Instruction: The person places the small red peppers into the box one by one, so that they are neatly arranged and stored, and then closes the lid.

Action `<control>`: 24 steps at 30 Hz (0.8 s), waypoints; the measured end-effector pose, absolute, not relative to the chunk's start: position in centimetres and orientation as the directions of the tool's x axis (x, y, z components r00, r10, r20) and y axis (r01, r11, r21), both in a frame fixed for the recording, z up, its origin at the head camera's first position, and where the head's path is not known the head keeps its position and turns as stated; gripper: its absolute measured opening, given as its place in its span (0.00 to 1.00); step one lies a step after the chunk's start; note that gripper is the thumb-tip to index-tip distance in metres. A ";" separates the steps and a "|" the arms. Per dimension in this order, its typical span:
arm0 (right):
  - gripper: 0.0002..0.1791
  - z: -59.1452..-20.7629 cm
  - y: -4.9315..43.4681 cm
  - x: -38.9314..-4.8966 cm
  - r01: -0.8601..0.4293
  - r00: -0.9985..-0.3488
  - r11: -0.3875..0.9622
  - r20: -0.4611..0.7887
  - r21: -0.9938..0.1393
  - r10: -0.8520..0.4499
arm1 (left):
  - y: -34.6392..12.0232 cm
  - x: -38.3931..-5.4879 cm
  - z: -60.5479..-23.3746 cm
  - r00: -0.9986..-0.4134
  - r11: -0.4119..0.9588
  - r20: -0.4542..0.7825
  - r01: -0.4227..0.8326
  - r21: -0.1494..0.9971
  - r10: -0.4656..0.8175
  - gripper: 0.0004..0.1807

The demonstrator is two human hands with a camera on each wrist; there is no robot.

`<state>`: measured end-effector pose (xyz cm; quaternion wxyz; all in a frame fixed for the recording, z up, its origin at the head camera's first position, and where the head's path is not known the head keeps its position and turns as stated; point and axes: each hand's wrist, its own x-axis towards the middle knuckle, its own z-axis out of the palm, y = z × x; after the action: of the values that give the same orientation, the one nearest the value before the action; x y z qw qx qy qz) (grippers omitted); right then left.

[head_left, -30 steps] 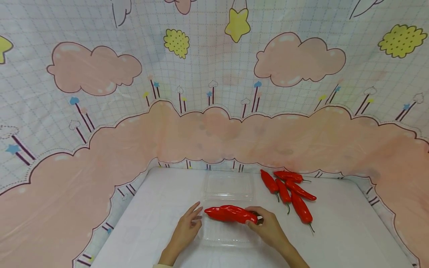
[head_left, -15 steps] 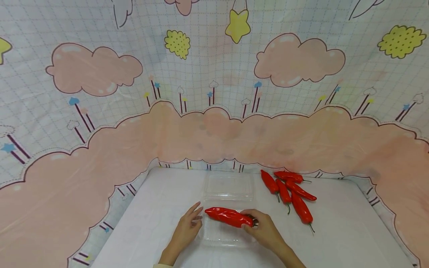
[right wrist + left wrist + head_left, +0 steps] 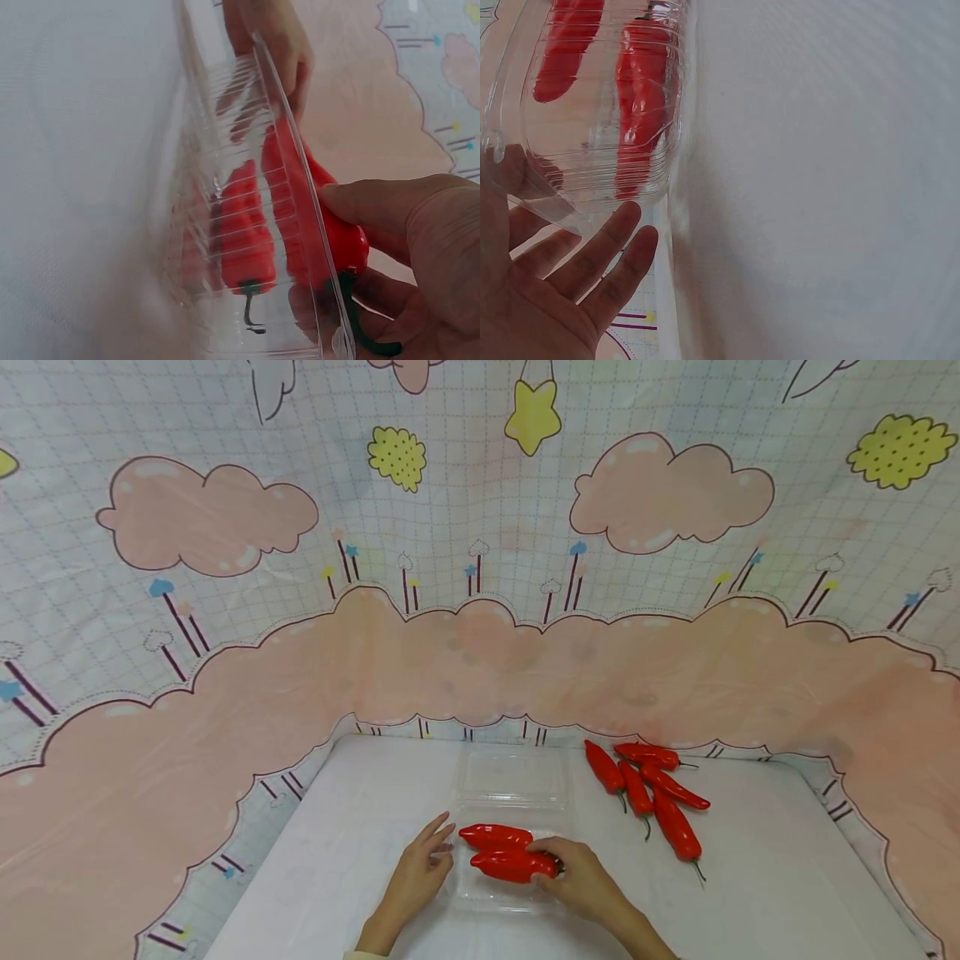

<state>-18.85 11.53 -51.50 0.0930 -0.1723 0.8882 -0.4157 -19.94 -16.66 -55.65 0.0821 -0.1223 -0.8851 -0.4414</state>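
Observation:
A clear plastic clamshell box (image 3: 491, 896) lies open on the white table, its lid (image 3: 513, 777) folded back to the far side. One red chili pepper (image 3: 491, 837) lies inside the box. My right hand (image 3: 583, 875) pinches a second red chili pepper (image 3: 346, 244) by its stem end, thumb on top, over the near part of the box. Its dark green stem (image 3: 360, 330) hangs below my fingers in the right wrist view. At the box's left end is my left hand (image 3: 415, 870), fingers extended beside the corner and holding nothing; contact there is hard to tell.
Several loose red peppers (image 3: 677, 827) lie in a cluster on the white tabletop (image 3: 360, 802), right of the lid. A patterned cloth (image 3: 487, 668) with clouds and stars rises behind the table and along its sides.
My right hand has brought its pepper nearer to me and down, away from the one lying in the box, so both now show separately. My left hand has stayed put.

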 end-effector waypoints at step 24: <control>0.18 -51.6 10.0 -19.6 -0.239 -0.881 0.612 -0.097 -0.754 -0.464 | -16.7 -20.1 -56.0 -0.955 0.587 0.260 0.292 0.755 0.140 0.26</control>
<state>-19.62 9.97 -51.61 0.1428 -0.1983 0.8863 -0.3933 -20.12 -16.68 -55.96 0.0866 -0.1220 -0.8864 -0.4380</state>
